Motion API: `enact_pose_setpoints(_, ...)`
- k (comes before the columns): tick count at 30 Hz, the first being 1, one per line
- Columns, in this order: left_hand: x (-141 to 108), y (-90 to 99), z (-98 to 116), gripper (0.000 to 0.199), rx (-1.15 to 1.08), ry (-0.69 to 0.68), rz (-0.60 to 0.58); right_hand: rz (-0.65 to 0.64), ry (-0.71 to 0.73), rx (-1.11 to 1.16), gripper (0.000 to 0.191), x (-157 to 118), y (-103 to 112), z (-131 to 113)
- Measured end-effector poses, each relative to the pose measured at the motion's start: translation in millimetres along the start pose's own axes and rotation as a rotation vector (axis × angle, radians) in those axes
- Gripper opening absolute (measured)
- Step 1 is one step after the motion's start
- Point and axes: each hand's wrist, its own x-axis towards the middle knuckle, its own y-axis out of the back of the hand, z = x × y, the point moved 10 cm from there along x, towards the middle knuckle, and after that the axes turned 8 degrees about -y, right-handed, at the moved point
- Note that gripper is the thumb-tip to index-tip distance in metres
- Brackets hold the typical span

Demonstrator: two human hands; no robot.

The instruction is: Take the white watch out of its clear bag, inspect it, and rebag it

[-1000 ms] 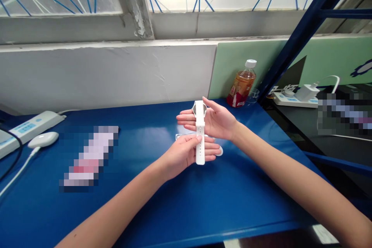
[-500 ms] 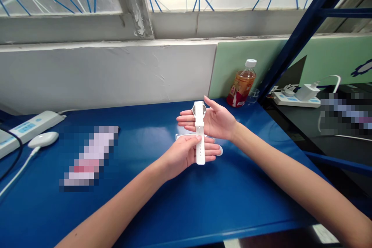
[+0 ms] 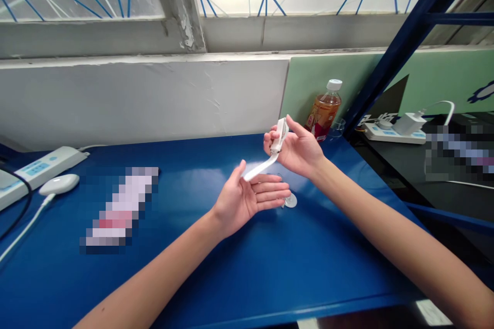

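Observation:
A white watch (image 3: pixel 282 132) with a white strap is held at its upper part by my right hand (image 3: pixel 299 150), the fingers curled round it. The strap's free end slants down to the left, over the palm side of my left hand (image 3: pixel 247 196). That hand is open, palm up, thumb raised and fingers stretched out, with the strap tip near or touching its palm. A small round white item (image 3: pixel 290 200) lies on the blue table (image 3: pixel 231 277) just beyond my left fingertips.
At the left are a white power strip (image 3: pixel 46 169), a white oval device (image 3: pixel 59 184) on a cable, and a blurred-out flat object (image 3: pixel 125 205). A drink bottle (image 3: pixel 323 110) stands at the back right, beside a blue metal post (image 3: pixel 389 61).
My right hand has closed round the watch and tilted it, moving slightly right and up. My left hand has let go of the strap and opened, thumb lifted.

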Motion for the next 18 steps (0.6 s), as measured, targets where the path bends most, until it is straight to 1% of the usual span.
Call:
enact_pose_setpoints(3,-1.2,13.6,16.3,0.071,-0.069,-0.122,0.17,0.037,0.112,0.027,0.042,-0.1,4.3,-14.8)
enact_pose_setpoints(4,-2.0,16.0,20.6,0.07,-0.086,-0.157,0.204,0.05,0.134,0.015,0.043,0.2,5.6,-16.5)
enact_pose_setpoints(5,-2.4,16.1,22.6,0.07,-0.094,-0.172,0.212,0.059,0.155,-0.006,0.043,0.4,6.4,-17.3)
enact_pose_setpoints(8,-1.4,8.1,18.5,0.066,-0.06,-0.146,0.139,0.033,0.194,-0.128,0.043,0.2,1.8,-14.3)
enact_pose_setpoints(10,-0.8,3.8,16.0,0.054,-0.006,-0.157,0.085,-0.049,0.171,-0.251,0.04,-0.5,-9.2,-6.0)
enact_pose_setpoints(13,-0.1,-0.1,19.7,0.033,0.101,-0.252,0.02,-0.164,0.097,-0.477,0.035,-4.0,-26.2,11.2)
enact_pose_setpoints(15,0.2,-0.2,22.5,0.029,0.167,-0.303,0.003,-0.165,0.126,-0.656,0.032,-7.2,-32.2,13.7)
enact_pose_setpoints(18,0.6,3.0,24.7,0.032,0.265,-0.333,0.022,-0.094,0.26,-0.904,0.029,-11.6,-36.1,5.8)
